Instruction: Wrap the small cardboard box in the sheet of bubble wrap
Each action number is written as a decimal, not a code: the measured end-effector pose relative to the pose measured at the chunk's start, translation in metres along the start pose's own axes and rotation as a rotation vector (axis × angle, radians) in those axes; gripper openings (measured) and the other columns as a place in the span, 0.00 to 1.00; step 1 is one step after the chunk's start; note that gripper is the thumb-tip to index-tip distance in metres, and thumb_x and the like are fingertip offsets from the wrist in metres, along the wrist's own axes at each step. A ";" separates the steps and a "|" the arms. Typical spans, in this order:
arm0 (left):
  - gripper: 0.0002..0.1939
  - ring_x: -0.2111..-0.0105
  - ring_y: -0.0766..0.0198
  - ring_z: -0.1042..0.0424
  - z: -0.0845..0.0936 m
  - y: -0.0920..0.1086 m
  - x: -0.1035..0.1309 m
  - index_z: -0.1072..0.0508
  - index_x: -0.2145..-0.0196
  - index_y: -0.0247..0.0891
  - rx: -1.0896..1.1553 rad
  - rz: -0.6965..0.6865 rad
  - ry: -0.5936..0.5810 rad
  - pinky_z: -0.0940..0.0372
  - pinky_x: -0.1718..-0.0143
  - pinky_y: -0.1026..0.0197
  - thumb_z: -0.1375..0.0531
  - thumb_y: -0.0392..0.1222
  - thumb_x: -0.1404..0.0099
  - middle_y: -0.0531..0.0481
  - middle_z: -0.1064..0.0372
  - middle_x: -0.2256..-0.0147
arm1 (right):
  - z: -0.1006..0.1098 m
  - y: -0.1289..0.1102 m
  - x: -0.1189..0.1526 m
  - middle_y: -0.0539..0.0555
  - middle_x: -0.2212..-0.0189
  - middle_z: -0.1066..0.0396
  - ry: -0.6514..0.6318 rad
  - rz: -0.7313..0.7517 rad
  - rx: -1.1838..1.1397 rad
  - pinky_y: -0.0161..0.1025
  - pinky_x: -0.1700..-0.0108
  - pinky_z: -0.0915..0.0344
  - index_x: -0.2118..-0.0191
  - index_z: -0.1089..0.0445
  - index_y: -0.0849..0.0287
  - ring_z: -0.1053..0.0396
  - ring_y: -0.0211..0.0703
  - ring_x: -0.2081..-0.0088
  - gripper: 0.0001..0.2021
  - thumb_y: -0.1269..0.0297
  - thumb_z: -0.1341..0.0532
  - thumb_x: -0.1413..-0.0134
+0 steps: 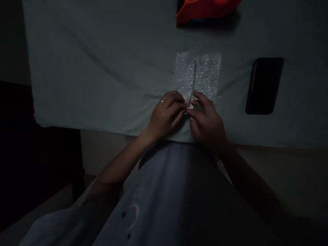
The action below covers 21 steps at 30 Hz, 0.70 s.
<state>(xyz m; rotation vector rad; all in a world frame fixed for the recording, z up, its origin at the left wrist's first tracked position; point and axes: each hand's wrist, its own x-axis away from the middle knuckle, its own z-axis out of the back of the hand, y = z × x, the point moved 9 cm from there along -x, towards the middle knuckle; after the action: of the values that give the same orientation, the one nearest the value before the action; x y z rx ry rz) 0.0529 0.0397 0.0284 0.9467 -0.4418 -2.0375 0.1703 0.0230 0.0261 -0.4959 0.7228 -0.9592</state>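
Both my hands are on the bubble-wrap sheet [206,75], which lies flat on the table [102,85], left of the black phone [265,85] and apart from it. Dark seam [194,73] runs down its middle.

Left hand [165,112], farther left of the phone: fingers curled, tips bunched narrow at the sheet's near end. Right hand [208,123], between those tips and the phone: thumb and index narrow, tips almost meeting the left ones. Both sets about level with the phone's near end. Can't tell exactly what's pinched; a small pinkish patch shows between the tips, too dim to identify.

Step looks like fingertip work at the near end of the seam. To do it well, I'd pin one side with the left, work with the right only, small moves. Pull flat along the table, not up; thin film likely stretches or tears. Line the two sides up before pressing. More light would help.

Red object [207,9], beyond and left of the phone, is cut off by the view. Clear of my hands.
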 end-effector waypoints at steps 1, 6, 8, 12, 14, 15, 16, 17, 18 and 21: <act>0.04 0.53 0.59 0.30 -0.002 0.001 0.001 0.30 0.61 0.38 -0.011 -0.022 -0.009 0.33 0.51 0.52 0.44 0.38 0.31 0.45 0.29 0.59 | 0.008 0.000 0.001 0.57 0.38 0.40 0.039 -0.003 0.031 0.55 0.41 0.34 0.53 0.31 0.54 0.36 0.52 0.40 0.12 0.68 0.45 0.41; 0.04 0.48 0.57 0.31 -0.009 0.003 0.001 0.31 0.61 0.37 -0.007 -0.048 -0.059 0.34 0.47 0.51 0.46 0.36 0.31 0.42 0.29 0.55 | 0.051 0.038 0.027 0.63 0.51 0.31 0.258 -0.359 0.133 0.54 0.52 0.29 0.47 0.34 0.58 0.29 0.51 0.52 0.19 0.62 0.40 0.43; 0.05 0.47 0.57 0.32 -0.012 0.004 0.000 0.31 0.61 0.36 0.027 -0.052 -0.078 0.35 0.45 0.49 0.47 0.34 0.31 0.41 0.29 0.53 | 0.047 0.062 0.042 0.58 0.61 0.27 0.226 -0.581 0.054 0.48 0.64 0.27 0.44 0.37 0.59 0.27 0.45 0.66 0.23 0.57 0.40 0.43; 0.05 0.48 0.57 0.31 -0.013 0.003 0.000 0.32 0.60 0.36 0.015 -0.019 -0.080 0.35 0.45 0.49 0.46 0.34 0.31 0.41 0.29 0.54 | 0.024 0.088 0.054 0.48 0.74 0.29 0.169 -0.776 -0.113 0.40 0.76 0.31 0.42 0.40 0.57 0.31 0.38 0.79 0.27 0.50 0.40 0.43; 0.05 0.48 0.58 0.31 -0.014 0.003 0.001 0.32 0.58 0.37 -0.008 -0.017 -0.069 0.34 0.46 0.50 0.46 0.35 0.31 0.42 0.28 0.54 | 0.017 0.090 0.047 0.47 0.74 0.29 0.182 -0.744 -0.098 0.40 0.75 0.31 0.41 0.42 0.54 0.31 0.39 0.79 0.29 0.49 0.38 0.45; 0.06 0.48 0.58 0.31 -0.013 0.004 0.002 0.32 0.57 0.37 -0.021 -0.022 -0.059 0.33 0.46 0.51 0.46 0.35 0.31 0.42 0.28 0.54 | 0.016 0.090 0.042 0.48 0.73 0.28 0.190 -0.704 -0.067 0.41 0.74 0.30 0.41 0.43 0.54 0.30 0.40 0.77 0.30 0.50 0.36 0.47; 0.06 0.49 0.58 0.31 -0.013 0.005 0.002 0.31 0.57 0.37 -0.033 -0.029 -0.047 0.33 0.46 0.51 0.46 0.35 0.31 0.43 0.28 0.54 | 0.014 0.088 0.036 0.49 0.70 0.28 0.197 -0.657 -0.035 0.43 0.71 0.29 0.40 0.43 0.53 0.29 0.41 0.74 0.32 0.51 0.35 0.48; 0.06 0.49 0.59 0.31 -0.012 0.005 0.003 0.31 0.57 0.36 -0.046 -0.030 -0.036 0.32 0.47 0.52 0.46 0.35 0.31 0.43 0.28 0.55 | 0.013 0.084 0.029 0.50 0.68 0.27 0.204 -0.610 -0.013 0.45 0.69 0.28 0.40 0.43 0.53 0.27 0.43 0.71 0.32 0.52 0.35 0.49; 0.06 0.49 0.59 0.30 -0.012 0.006 0.003 0.31 0.56 0.36 -0.059 -0.029 -0.030 0.32 0.47 0.52 0.46 0.35 0.31 0.43 0.28 0.55 | 0.012 0.080 0.024 0.51 0.66 0.27 0.213 -0.568 -0.006 0.45 0.67 0.28 0.40 0.44 0.53 0.27 0.44 0.69 0.32 0.53 0.35 0.48; 0.07 0.48 0.59 0.31 -0.014 0.008 0.003 0.31 0.56 0.36 -0.086 -0.039 -0.045 0.32 0.46 0.52 0.46 0.35 0.30 0.44 0.28 0.54 | 0.010 0.063 0.009 0.51 0.65 0.28 0.249 -0.477 -0.030 0.42 0.69 0.29 0.40 0.45 0.52 0.28 0.40 0.70 0.25 0.57 0.41 0.42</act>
<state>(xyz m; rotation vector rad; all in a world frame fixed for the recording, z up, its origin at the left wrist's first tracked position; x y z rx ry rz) 0.0669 0.0332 0.0222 0.8653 -0.3594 -2.0988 0.2161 0.0471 -0.0130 -0.5950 0.8620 -1.4763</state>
